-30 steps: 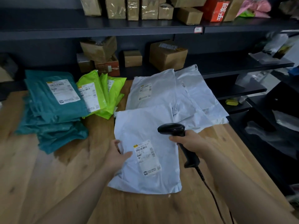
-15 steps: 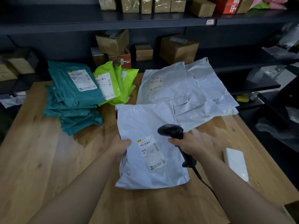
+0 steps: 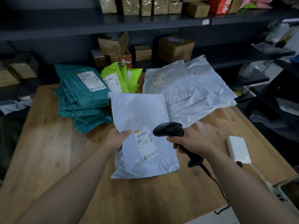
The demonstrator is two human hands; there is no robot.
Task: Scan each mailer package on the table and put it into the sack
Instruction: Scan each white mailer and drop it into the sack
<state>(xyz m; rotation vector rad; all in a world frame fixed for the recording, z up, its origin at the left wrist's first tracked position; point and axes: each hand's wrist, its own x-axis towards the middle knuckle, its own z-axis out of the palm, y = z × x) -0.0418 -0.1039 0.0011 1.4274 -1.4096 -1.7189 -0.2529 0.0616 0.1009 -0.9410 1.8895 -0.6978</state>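
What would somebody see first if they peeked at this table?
Front and centre, the left hand holds a big white mailer while the right hand points a black scanner at its label. Behind sit a teal stack at the left, bright green mailers in the middle and a white pile at the right.

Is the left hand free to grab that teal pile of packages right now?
Probably not at once: the left hand grips the edge of the white mailer and would have to let go first. Otherwise the teal pile lies uncovered on its side, with nothing between.
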